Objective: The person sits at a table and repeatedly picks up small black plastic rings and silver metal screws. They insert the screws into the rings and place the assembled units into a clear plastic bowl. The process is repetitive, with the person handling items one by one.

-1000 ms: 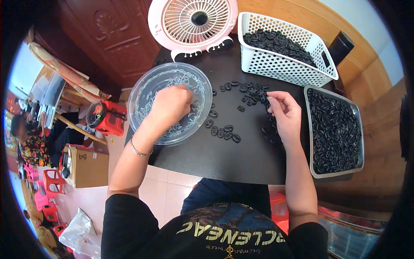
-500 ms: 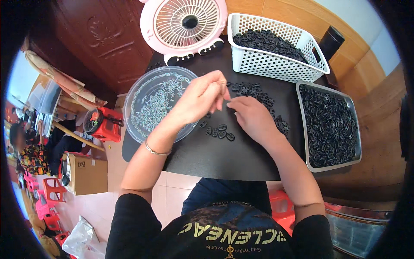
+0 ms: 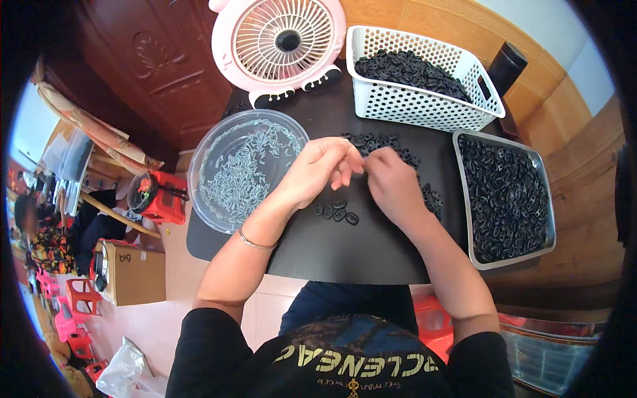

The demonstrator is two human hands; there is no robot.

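My left hand [image 3: 324, 170] and my right hand [image 3: 395, 187] meet fingertip to fingertip above the middle of the black table. Both are closed in a pinch; whatever lies between the fingers is too small or hidden to make out. Below my left hand lie several small black oval pieces with holes [image 3: 340, 214]. Beyond and beside my right hand spreads a loose pile of the same black pieces [image 3: 383, 141], partly covered by the hand. Left of my left hand stands a round clear tub [image 3: 196, 174] holding many small silvery pins or screws [image 3: 240, 174].
A white perforated basket [image 3: 424, 114] of black pieces stands at the far right, a metal tray [image 3: 467, 219] of them at the right edge. A pink fan [image 3: 229, 56] and a dark cylinder [image 3: 508, 66] stand at the back. A person sits far left near red stools [image 3: 162, 199].
My left hand has come down and to the right, away from the tub. My right hand has turned slightly, its fingers more curled. The whole view has shifted a little.
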